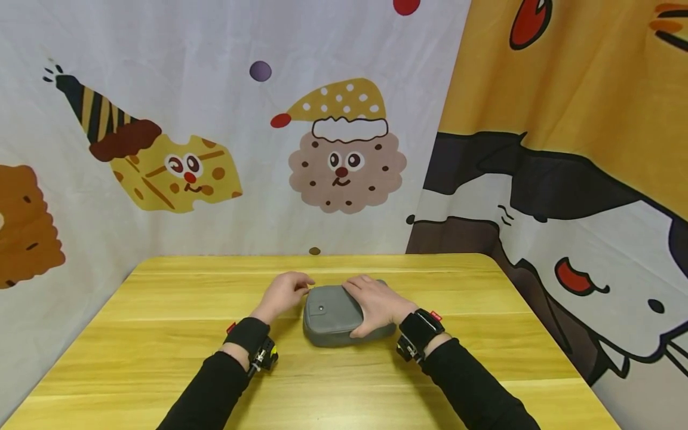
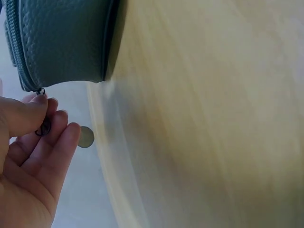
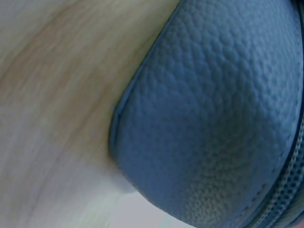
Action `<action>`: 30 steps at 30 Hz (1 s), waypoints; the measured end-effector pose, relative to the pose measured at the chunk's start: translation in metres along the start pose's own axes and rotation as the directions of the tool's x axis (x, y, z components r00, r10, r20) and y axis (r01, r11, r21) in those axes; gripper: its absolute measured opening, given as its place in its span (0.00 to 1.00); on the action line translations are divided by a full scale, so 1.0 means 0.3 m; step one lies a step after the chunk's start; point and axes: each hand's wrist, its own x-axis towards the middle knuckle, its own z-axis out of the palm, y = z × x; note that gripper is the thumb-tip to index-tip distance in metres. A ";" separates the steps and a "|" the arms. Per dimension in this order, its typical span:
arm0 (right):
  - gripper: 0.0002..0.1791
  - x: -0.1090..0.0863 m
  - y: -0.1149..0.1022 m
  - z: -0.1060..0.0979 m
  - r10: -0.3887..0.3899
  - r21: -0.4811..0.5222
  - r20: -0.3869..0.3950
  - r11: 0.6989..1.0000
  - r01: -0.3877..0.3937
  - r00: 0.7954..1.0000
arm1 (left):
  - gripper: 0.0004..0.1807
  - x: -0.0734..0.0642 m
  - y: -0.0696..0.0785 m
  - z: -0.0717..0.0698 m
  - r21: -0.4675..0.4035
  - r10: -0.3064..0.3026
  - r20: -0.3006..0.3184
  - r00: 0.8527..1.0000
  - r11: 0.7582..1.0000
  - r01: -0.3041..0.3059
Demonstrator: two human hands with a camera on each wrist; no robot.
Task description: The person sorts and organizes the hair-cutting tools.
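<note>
A grey pebbled zip bag (image 1: 329, 315) lies on the wooden table in the head view, a small snap tab at its left end. My right hand (image 1: 378, 303) grips it from above, thumb down the near side and fingers across the top. At the bag's far left corner, my left hand (image 1: 282, 295) pinches the zipper pull (image 2: 45, 127) between thumb and fingers. The zipper slider (image 2: 41, 91) sits at the end of the bag's edge in the left wrist view. Up close in the right wrist view are the bag's rounded side and its zipper teeth (image 3: 285, 186).
The yellow wooden table (image 1: 177, 334) spreads out around the bag. Behind it hangs a white curtain (image 1: 215, 239) with cartoon food prints, and on the right a cartoon cat curtain (image 1: 570, 233). Both wrists wear black straps with small cameras.
</note>
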 end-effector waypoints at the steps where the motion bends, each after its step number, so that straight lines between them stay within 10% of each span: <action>1: 0.61 0.000 0.000 0.000 0.000 0.002 0.002 1.000 0.000 1.000 | 0.09 0.000 0.001 0.001 0.005 0.005 -0.001 1.000 1.000 -0.005; 30: 0.59 -0.001 0.019 -0.007 -0.045 0.008 0.015 0.999 0.045 0.999 | 0.20 0.010 0.005 0.036 0.209 0.112 -0.078 0.991 0.973 -0.094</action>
